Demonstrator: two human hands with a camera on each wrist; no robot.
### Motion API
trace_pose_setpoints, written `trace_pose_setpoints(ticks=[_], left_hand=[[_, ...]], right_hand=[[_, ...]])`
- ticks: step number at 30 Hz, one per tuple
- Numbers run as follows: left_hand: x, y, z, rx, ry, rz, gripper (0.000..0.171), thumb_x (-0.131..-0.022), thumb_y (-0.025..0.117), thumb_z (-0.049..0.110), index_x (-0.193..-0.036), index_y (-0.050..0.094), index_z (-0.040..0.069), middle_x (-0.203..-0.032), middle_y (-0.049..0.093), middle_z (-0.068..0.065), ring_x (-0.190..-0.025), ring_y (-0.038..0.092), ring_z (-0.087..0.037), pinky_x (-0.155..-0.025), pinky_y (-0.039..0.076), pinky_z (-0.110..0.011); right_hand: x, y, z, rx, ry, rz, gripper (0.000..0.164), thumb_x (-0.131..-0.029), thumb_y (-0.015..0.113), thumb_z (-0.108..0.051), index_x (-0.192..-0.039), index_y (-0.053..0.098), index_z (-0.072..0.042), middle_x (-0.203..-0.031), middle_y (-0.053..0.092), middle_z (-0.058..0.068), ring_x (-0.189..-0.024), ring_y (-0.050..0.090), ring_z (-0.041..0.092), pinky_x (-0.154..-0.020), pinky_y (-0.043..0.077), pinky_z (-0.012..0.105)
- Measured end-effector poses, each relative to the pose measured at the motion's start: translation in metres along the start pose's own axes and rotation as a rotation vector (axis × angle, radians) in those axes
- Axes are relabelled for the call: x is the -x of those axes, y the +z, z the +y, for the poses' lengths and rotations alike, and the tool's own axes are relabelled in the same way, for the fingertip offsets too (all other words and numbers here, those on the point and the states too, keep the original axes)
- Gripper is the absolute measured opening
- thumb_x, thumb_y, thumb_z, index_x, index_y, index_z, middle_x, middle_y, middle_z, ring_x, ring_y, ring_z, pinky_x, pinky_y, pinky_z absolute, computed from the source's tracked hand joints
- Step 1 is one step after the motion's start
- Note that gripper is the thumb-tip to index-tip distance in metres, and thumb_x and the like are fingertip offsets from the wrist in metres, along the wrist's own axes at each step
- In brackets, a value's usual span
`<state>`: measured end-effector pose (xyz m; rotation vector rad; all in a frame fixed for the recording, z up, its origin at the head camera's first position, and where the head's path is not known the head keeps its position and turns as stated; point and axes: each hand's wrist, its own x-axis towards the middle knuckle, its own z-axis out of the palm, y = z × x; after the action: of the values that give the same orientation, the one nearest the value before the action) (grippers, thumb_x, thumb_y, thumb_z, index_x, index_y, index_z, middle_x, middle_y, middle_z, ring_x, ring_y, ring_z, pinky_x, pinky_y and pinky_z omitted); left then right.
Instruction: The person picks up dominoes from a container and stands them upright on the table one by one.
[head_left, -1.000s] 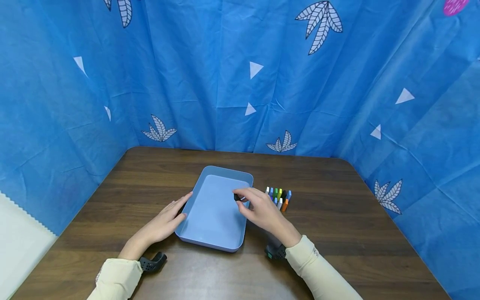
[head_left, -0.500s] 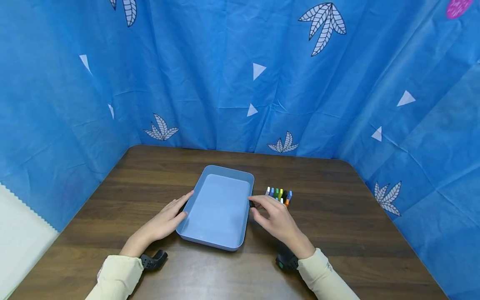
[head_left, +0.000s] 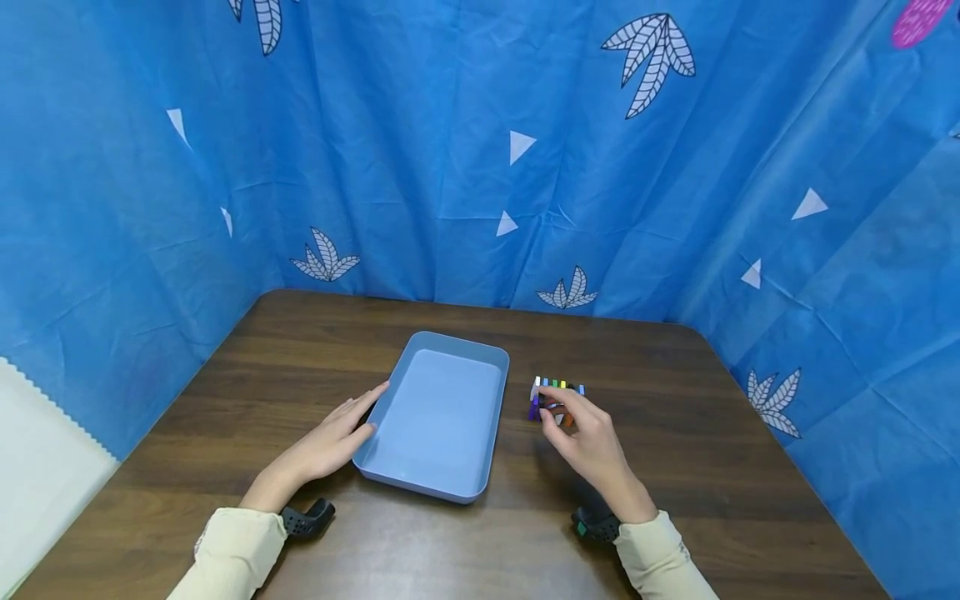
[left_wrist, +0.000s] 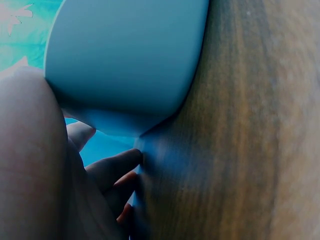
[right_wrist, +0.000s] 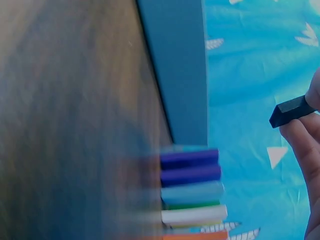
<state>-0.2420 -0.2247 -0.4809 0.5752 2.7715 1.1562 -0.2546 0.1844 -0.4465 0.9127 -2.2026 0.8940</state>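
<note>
A black oblong block (right_wrist: 290, 111) is pinched between the thumb and fingers of my right hand (head_left: 592, 433), clearest in the right wrist view. That hand hovers at a group of small coloured blocks right of the tray and partly covers them. Among them are a purple block (right_wrist: 190, 175), a white block (right_wrist: 192, 215) and an orange block (right_wrist: 195, 235). My left hand (head_left: 330, 442) rests against the left side of a blue-grey tray (head_left: 495, 433), thumb at its rim and fingers extended along its outer wall. Nothing lies in the tray.
The wooden table (head_left: 697, 467) carries the tray near its middle. A blue patterned curtain (head_left: 420, 150) hangs behind and beside it. White material (head_left: 45, 483) shows at the left edge. Each wrist wears a black band (head_left: 307, 521).
My right hand has moved right, from over the tray to the coloured blocks, still pinching the black block. The left hand and tray have stayed in place.
</note>
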Motion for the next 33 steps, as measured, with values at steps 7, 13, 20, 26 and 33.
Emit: trace_pose_setpoints(ticks=[7, 13, 20, 26, 33], left_hand=[[-0.001, 0.001, 0.001, 0.0, -0.003, -0.002, 0.061, -0.11, 0.042, 0.02, -0.167, 0.019, 0.021, -0.171, 0.022, -0.011, -0.157, 0.019, -0.04, -0.126, 0.012, -0.064], [0.0, 0.003, 0.001, -0.003, -0.01, -0.002, 0.061, -0.11, 0.043, 0.021, -0.167, 0.019, 0.021, -0.171, 0.023, -0.011, -0.157, 0.018, -0.041, -0.125, 0.012, -0.065], [-0.002, 0.001, 0.001, 0.001, -0.005, 0.002, 0.062, -0.11, 0.042, 0.021, -0.167, 0.019, 0.022, -0.171, 0.022, -0.012, -0.157, 0.018, -0.042, -0.125, 0.011, -0.066], [-0.002, 0.003, 0.002, 0.002, -0.013, 0.001, 0.062, -0.11, 0.043, 0.021, -0.167, 0.019, 0.022, -0.171, 0.022, -0.012, -0.157, 0.017, -0.042, -0.125, 0.011, -0.066], [-0.001, 0.004, 0.005, 0.006, -0.012, 0.003, 0.062, -0.11, 0.043, 0.02, -0.167, 0.019, 0.022, -0.171, 0.023, -0.013, -0.157, 0.017, -0.043, -0.125, 0.011, -0.066]], right_hand=[[0.003, -0.016, 0.011, 0.004, 0.085, 0.023, 0.039, -0.087, 0.072, 0.005, -0.125, 0.067, -0.004, -0.113, 0.072, 0.012, -0.088, 0.072, 0.019, -0.067, 0.062, 0.026], [0.008, -0.03, 0.025, 0.045, 0.095, 0.047, 0.043, -0.085, 0.073, 0.008, -0.127, 0.067, -0.002, -0.117, 0.072, 0.014, -0.09, 0.073, 0.023, -0.077, 0.061, 0.025], [0.013, -0.04, 0.047, 0.069, 0.154, 0.051, 0.041, -0.085, 0.075, 0.007, -0.124, 0.068, -0.003, -0.114, 0.072, 0.012, -0.09, 0.073, 0.021, -0.078, 0.062, 0.032], [0.024, -0.04, 0.062, 0.062, 0.233, -0.018, 0.036, -0.085, 0.077, 0.005, -0.119, 0.068, -0.004, -0.112, 0.07, 0.008, -0.092, 0.073, 0.02, -0.08, 0.06, 0.021], [0.035, -0.036, 0.073, 0.034, 0.318, -0.116, 0.033, -0.087, 0.077, 0.003, -0.117, 0.068, -0.006, -0.11, 0.068, 0.006, -0.095, 0.072, 0.019, -0.082, 0.062, 0.025]])
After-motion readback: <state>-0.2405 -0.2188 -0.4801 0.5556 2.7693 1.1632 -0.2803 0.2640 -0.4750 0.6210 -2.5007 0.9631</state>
